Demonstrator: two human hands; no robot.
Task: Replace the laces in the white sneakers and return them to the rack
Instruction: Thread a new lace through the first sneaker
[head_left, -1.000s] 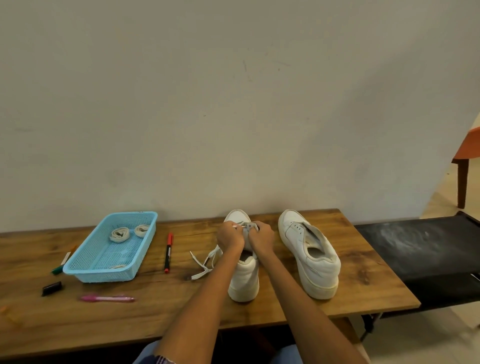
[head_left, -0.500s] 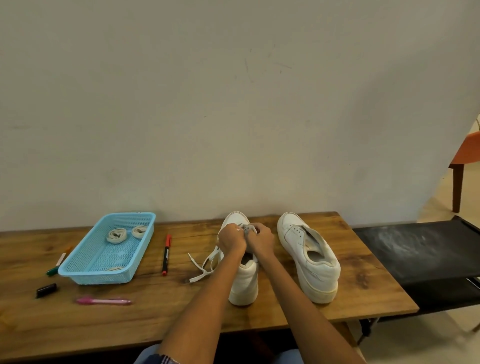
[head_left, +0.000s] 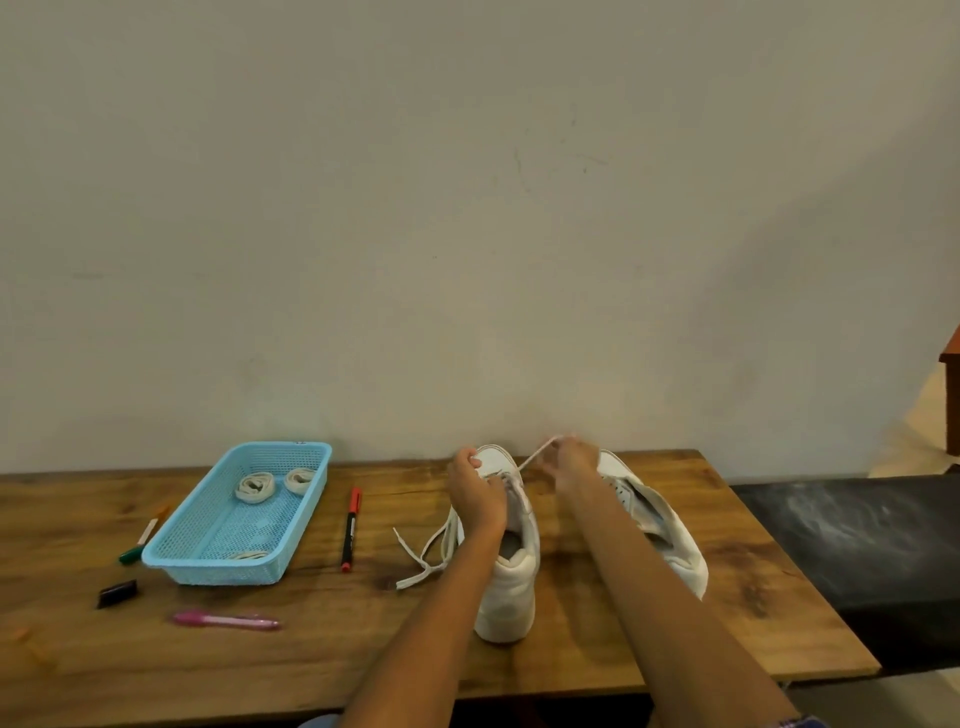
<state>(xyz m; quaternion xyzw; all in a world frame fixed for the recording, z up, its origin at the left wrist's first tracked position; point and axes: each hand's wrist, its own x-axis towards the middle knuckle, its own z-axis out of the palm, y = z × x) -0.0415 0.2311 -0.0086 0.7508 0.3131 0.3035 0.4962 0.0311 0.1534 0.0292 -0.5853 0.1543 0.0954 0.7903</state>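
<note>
Two hands on one sneaker: my right hand (head_left: 571, 458) pinches a lace (head_left: 535, 460) and has it drawn taut, up and to the right off the eyelets, I'd say to pull slack through. Left hand (head_left: 475, 486) is curled over the front of the near sneaker (head_left: 511, 582), fingers on the tongue and eyelet area, most likely bracing it so the pull doesn't drag the shoe. That sneaker sits heel toward me on the wooden table (head_left: 311, 649), so the eyelets face the hands. Loose lace ends (head_left: 415, 564) trail off its left side onto the wood. Second sneaker (head_left: 670, 535) lies just right, under my right forearm, no lace visible in it. Rolled laces (head_left: 254, 487) wait in the blue basket (head_left: 218, 561) at left, within reach. Can't tell if the taut lace is old or new.
</note>
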